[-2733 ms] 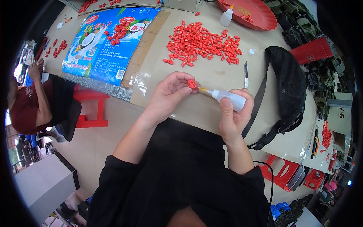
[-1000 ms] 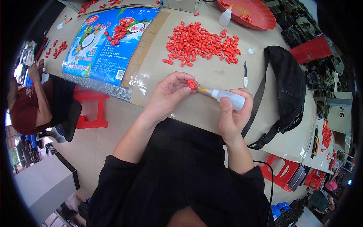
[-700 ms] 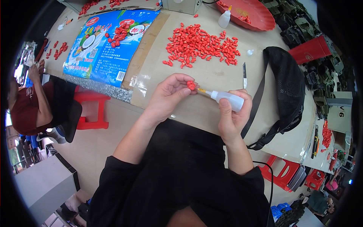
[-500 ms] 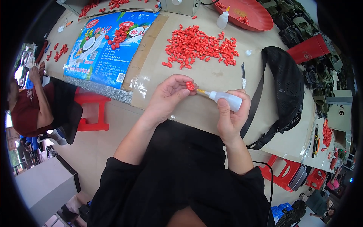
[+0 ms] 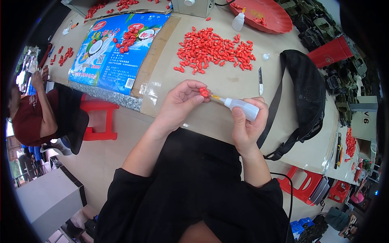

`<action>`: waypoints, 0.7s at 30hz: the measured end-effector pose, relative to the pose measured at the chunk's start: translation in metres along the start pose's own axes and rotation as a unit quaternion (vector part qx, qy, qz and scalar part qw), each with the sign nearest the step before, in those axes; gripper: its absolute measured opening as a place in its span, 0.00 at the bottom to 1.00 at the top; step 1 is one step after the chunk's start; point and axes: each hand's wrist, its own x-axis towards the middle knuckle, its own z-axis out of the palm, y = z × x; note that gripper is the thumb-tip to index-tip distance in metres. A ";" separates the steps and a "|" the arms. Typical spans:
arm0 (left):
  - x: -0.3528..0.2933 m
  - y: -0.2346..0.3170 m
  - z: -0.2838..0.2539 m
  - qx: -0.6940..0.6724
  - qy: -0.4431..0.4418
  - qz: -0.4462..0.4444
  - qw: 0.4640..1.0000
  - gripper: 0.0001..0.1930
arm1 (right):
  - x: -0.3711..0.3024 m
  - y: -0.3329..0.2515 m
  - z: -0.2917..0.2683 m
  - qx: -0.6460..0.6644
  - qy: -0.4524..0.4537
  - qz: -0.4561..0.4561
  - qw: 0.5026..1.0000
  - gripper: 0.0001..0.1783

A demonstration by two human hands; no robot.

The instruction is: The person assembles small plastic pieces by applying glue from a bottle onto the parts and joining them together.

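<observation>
Between the thumb and fingers of my left hand (image 5: 183, 99) is a small glossy red knobbly piece (image 5: 204, 92); its exact kind is unclear. My right hand (image 5: 250, 123) is wrapped round a translucent white squeeze bottle (image 5: 243, 108), tilted so that its narrow yellowish nozzle (image 5: 217, 98) points left and meets the red piece. Both hands are above the near edge of the table (image 5: 227, 77). Beyond them lies a large heap of similar red pieces (image 5: 210, 48).
A craft knife (image 5: 260, 81) and a small white cap (image 5: 266, 56) lie right of the heap. A black mesh bag (image 5: 304, 93) with straps is farther right. Behind stand another squeeze bottle (image 5: 238, 21) and a red tray (image 5: 271, 16). Blue printed cardboard (image 5: 113, 52) lies left; a person (image 5: 34, 109) sits there.
My hands, the red piece and the bottle hold nearly the same position. At the far lower right, a person in the background has shifted.
</observation>
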 end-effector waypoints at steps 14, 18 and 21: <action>0.000 0.001 0.000 0.004 -0.003 -0.003 1.000 0.11 | 0.000 0.000 0.001 0.016 -0.005 0.006 1.000 0.13; 0.000 0.001 0.000 0.003 0.000 -0.003 1.000 0.11 | 0.000 0.000 0.000 0.006 -0.011 -0.002 1.000 0.13; 0.001 0.003 0.000 0.000 -0.006 -0.009 1.000 0.11 | -0.001 -0.001 0.002 0.057 0.020 0.055 0.997 0.13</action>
